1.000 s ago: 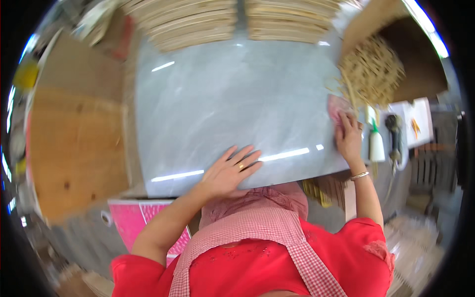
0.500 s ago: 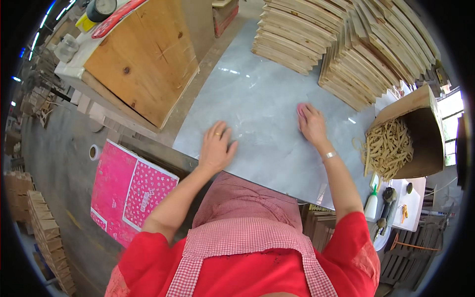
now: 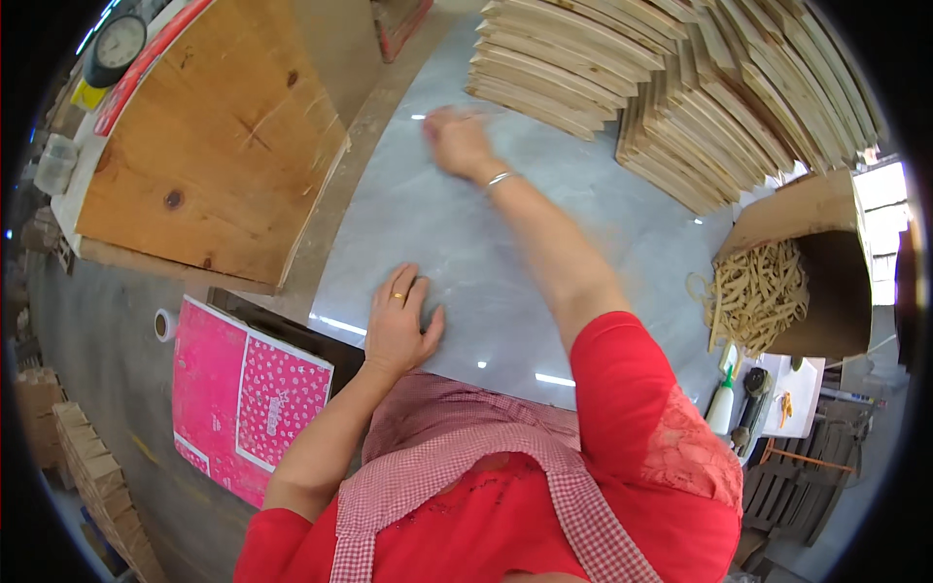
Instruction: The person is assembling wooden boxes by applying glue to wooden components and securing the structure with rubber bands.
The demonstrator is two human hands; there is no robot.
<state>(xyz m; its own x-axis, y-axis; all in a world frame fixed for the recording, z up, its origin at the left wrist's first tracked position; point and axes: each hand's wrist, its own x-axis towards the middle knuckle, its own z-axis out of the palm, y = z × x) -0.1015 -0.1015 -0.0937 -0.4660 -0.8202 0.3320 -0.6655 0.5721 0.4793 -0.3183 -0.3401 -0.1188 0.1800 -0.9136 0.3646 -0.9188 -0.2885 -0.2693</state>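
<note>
Head | grey tabletop (image 3: pixel 474 277), long axis unclear, middle at 2 o'clock from left hand (image 3: pixel 394 325), palm down, fingers extended | right hand (image 3: pixel 460 142) nearer wood stack (image 3: pixel 559 73) at its 2 o'clock, grip too blurred to tell

No wording or number can be made out clearly. Left of the left hand (image 3: pixel 397 325) and slightly nearer the body, the pink patterned box (image 3: pixel 248 396) carries a pale block of print (image 3: pixel 278 415), too small to read. Far beyond the hand's left, the black-rimmed dial (image 3: pixel 120 43) has indistinct markings.
</note>
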